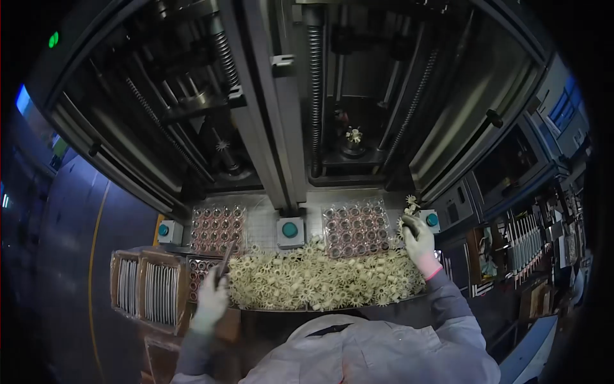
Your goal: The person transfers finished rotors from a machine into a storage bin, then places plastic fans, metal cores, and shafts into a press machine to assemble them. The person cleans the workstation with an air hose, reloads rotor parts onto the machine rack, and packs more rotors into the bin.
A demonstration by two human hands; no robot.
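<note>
My left hand [213, 297], in a pale glove, is closed around a slim dark metal tool [225, 261] that points up and away. Its exact kind is not clear. Beside the tool spreads a large heap of cream toothed plastic wheels [320, 278]. My right hand [419, 240], gloved with a pink cuff, is at the heap's right end. Its fingers are curled at a small cluster of the same toothed wheels [410, 206], which stick out past the fingertips. A button box with a green button [432, 219] stands just right of that hand.
Clear trays of ring-shaped coppery parts lie left [217, 229] and right [355, 229]. Between them is another button box [290, 231]. Behind rise two press bays; a toothed wheel [353, 135] sits on the right fixture. Boxes of thin white pieces [160, 291] stand at left.
</note>
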